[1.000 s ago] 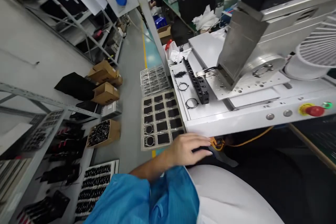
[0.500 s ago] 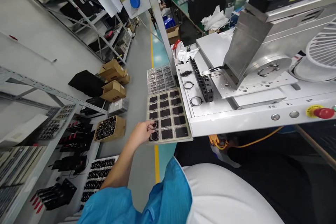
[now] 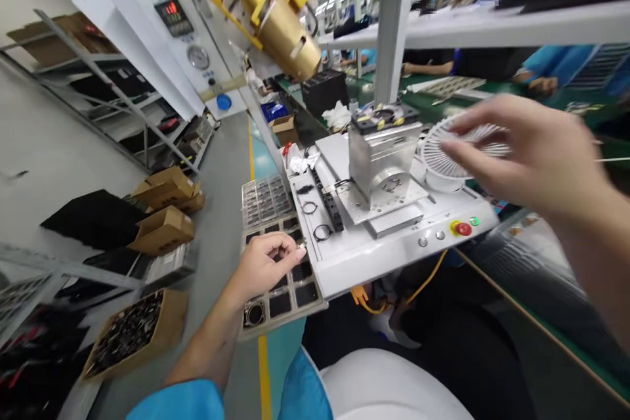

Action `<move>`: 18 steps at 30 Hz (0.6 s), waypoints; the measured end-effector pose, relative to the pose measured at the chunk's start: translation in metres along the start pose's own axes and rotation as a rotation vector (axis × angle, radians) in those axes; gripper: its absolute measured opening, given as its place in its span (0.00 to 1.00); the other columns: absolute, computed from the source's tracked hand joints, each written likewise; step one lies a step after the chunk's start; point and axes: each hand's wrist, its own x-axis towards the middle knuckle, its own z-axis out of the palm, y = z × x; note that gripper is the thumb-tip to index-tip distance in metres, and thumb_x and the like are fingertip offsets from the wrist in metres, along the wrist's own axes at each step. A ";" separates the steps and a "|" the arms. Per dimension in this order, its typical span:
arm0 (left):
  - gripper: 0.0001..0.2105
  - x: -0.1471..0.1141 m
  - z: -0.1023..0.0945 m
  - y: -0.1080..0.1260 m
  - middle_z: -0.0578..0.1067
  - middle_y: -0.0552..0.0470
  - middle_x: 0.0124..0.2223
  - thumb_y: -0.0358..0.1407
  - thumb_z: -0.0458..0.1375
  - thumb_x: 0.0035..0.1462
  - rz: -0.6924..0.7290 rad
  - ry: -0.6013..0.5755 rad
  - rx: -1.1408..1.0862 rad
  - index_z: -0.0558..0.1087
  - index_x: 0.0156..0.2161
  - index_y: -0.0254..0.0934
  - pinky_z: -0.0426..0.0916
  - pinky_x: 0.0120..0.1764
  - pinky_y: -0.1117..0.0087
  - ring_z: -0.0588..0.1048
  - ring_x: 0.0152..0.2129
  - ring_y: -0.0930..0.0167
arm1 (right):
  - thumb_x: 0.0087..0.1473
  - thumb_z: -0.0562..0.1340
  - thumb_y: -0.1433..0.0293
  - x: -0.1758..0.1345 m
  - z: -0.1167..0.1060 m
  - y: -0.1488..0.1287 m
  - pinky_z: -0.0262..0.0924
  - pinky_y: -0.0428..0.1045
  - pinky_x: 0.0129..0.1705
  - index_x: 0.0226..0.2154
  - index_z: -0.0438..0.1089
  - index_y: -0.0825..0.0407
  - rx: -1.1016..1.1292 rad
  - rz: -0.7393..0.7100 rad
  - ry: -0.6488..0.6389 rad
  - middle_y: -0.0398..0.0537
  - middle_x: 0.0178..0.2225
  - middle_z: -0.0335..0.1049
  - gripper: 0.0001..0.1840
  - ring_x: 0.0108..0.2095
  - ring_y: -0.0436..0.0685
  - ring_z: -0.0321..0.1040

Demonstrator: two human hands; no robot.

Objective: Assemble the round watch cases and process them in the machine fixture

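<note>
My left hand point(image 3: 270, 264) is over the sectioned tray point(image 3: 319, 305), its thumb and fingertips pinched together. A small pale bit shows at the fingertips, too small to make out. In the tray's near left pocket lies a round black ring-shaped part point(image 3: 254, 315); several other pockets show dark flat bottoms. My right hand point(image 3: 529, 154) is raised at the right, slightly blurred, with thumb and fingers apart and nothing visible between them. Behind it, a white round fan point(image 3: 443, 154) is partly hidden.
A metal block fixture point(image 3: 374, 174) stands on the white machine bed, with a gold cylinder head point(image 3: 290, 39) above. A red stop button point(image 3: 462, 229) is on the front edge. Two thin rings point(image 3: 322, 232) lie on the bed. A clear tray point(image 3: 266, 200) sits beyond the sectioned tray. Co-workers are behind.
My left hand has lifted from the near left pockets and moved right across the tray. My right hand has come into view. The camera view has tilted up and turned right.
</note>
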 end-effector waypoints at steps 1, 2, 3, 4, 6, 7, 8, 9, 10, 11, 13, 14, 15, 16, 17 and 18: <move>0.13 0.010 -0.003 0.007 0.81 0.50 0.33 0.37 0.62 0.60 0.078 0.024 0.001 0.74 0.24 0.37 0.68 0.30 0.72 0.76 0.27 0.72 | 0.63 0.65 0.61 0.028 0.008 -0.004 0.71 0.56 0.45 0.42 0.77 0.56 -0.006 -0.061 -0.008 0.56 0.44 0.75 0.15 0.43 0.61 0.74; 0.13 0.020 -0.007 0.014 0.82 0.47 0.39 0.35 0.62 0.60 0.148 0.056 -0.002 0.72 0.23 0.37 0.70 0.35 0.70 0.78 0.33 0.70 | 0.62 0.64 0.63 0.054 0.016 -0.006 0.69 0.60 0.52 0.45 0.77 0.57 -0.036 -0.124 -0.059 0.58 0.47 0.75 0.14 0.50 0.65 0.72; 0.13 0.031 -0.011 0.021 0.82 0.46 0.44 0.34 0.62 0.59 0.205 0.092 -0.013 0.71 0.23 0.37 0.71 0.40 0.68 0.79 0.37 0.68 | 0.61 0.64 0.67 0.078 0.023 -0.008 0.65 0.62 0.58 0.48 0.77 0.57 -0.065 -0.162 -0.152 0.58 0.51 0.75 0.16 0.55 0.67 0.70; 0.14 0.042 -0.015 0.027 0.82 0.45 0.45 0.34 0.62 0.59 0.247 0.125 -0.034 0.71 0.22 0.37 0.72 0.43 0.66 0.80 0.40 0.67 | 0.59 0.64 0.70 0.099 0.029 -0.009 0.63 0.63 0.60 0.51 0.76 0.57 -0.092 -0.165 -0.249 0.58 0.53 0.75 0.18 0.57 0.68 0.68; 0.14 0.069 -0.023 0.042 0.82 0.46 0.41 0.34 0.62 0.58 0.307 0.183 -0.102 0.69 0.21 0.37 0.72 0.45 0.65 0.80 0.39 0.67 | 0.54 0.66 0.74 0.129 0.038 -0.007 0.66 0.62 0.59 0.53 0.77 0.54 -0.123 -0.117 -0.459 0.55 0.52 0.76 0.22 0.54 0.68 0.71; 0.14 0.084 -0.026 0.049 0.82 0.47 0.39 0.34 0.62 0.58 0.333 0.213 -0.129 0.69 0.21 0.38 0.72 0.43 0.66 0.80 0.37 0.67 | 0.52 0.67 0.75 0.138 0.041 -0.005 0.68 0.61 0.56 0.53 0.77 0.52 -0.114 -0.087 -0.541 0.53 0.50 0.78 0.24 0.51 0.67 0.74; 0.14 0.100 -0.028 0.057 0.82 0.47 0.37 0.35 0.63 0.57 0.356 0.244 -0.142 0.70 0.21 0.38 0.71 0.42 0.66 0.79 0.35 0.68 | 0.50 0.68 0.75 0.144 0.043 -0.002 0.70 0.59 0.52 0.53 0.77 0.51 -0.087 -0.065 -0.601 0.51 0.49 0.79 0.25 0.48 0.65 0.76; 0.14 0.118 -0.029 0.064 0.82 0.47 0.36 0.36 0.63 0.57 0.376 0.272 -0.139 0.70 0.21 0.38 0.71 0.40 0.67 0.79 0.34 0.68 | 0.49 0.68 0.74 0.147 0.045 0.001 0.71 0.58 0.50 0.53 0.77 0.50 -0.045 -0.052 -0.636 0.49 0.48 0.79 0.26 0.45 0.64 0.77; 0.15 0.136 -0.029 0.072 0.82 0.47 0.37 0.38 0.64 0.56 0.390 0.294 -0.121 0.71 0.21 0.37 0.70 0.39 0.67 0.78 0.34 0.68 | 0.48 0.69 0.73 0.148 0.046 0.005 0.72 0.57 0.48 0.53 0.76 0.49 0.009 -0.045 -0.641 0.48 0.47 0.80 0.27 0.43 0.63 0.77; 0.15 0.156 -0.028 0.081 0.82 0.47 0.38 0.40 0.64 0.56 0.393 0.304 -0.094 0.71 0.21 0.37 0.69 0.37 0.67 0.77 0.33 0.68 | 0.48 0.70 0.72 0.147 0.047 0.009 0.72 0.57 0.48 0.53 0.76 0.49 0.070 -0.039 -0.613 0.48 0.47 0.80 0.27 0.42 0.62 0.77; 0.17 0.193 -0.020 0.098 0.81 0.47 0.36 0.42 0.64 0.56 0.369 0.296 -0.007 0.71 0.20 0.37 0.66 0.34 0.67 0.75 0.29 0.69 | 0.48 0.71 0.69 0.141 0.047 0.018 0.70 0.59 0.52 0.51 0.74 0.51 0.205 -0.016 -0.468 0.49 0.46 0.80 0.25 0.44 0.62 0.77; 0.18 0.211 -0.014 0.107 0.80 0.47 0.32 0.43 0.64 0.56 0.342 0.274 0.055 0.71 0.20 0.37 0.65 0.33 0.66 0.74 0.27 0.69 | 0.49 0.70 0.68 0.136 0.047 0.022 0.69 0.60 0.55 0.50 0.74 0.51 0.279 0.004 -0.362 0.51 0.45 0.80 0.24 0.45 0.62 0.77; 0.18 0.227 -0.006 0.115 0.77 0.49 0.28 0.44 0.64 0.57 0.306 0.228 0.126 0.71 0.20 0.37 0.63 0.32 0.66 0.72 0.25 0.69 | 0.50 0.70 0.67 0.128 0.046 0.026 0.68 0.61 0.57 0.49 0.73 0.52 0.349 0.028 -0.248 0.52 0.45 0.80 0.23 0.47 0.63 0.77; 0.20 0.240 0.001 0.122 0.74 0.50 0.24 0.45 0.64 0.57 0.271 0.167 0.191 0.70 0.19 0.38 0.61 0.31 0.65 0.70 0.23 0.68 | 0.50 0.70 0.65 0.119 0.044 0.029 0.68 0.62 0.57 0.49 0.73 0.53 0.409 0.053 -0.147 0.54 0.45 0.80 0.23 0.47 0.63 0.77; 0.21 0.251 0.008 0.129 0.72 0.51 0.21 0.46 0.64 0.58 0.243 0.103 0.244 0.70 0.18 0.38 0.60 0.31 0.65 0.69 0.22 0.68 | 0.50 0.70 0.64 0.107 0.041 0.032 0.68 0.63 0.57 0.48 0.72 0.54 0.451 0.078 -0.070 0.56 0.45 0.80 0.23 0.47 0.64 0.77; 0.22 0.259 0.014 0.134 0.70 0.51 0.19 0.47 0.64 0.58 0.227 0.044 0.287 0.69 0.17 0.38 0.60 0.31 0.64 0.68 0.21 0.68 | 0.50 0.71 0.63 0.092 0.036 0.034 0.69 0.63 0.56 0.49 0.72 0.54 0.480 0.099 -0.020 0.57 0.45 0.79 0.24 0.47 0.65 0.77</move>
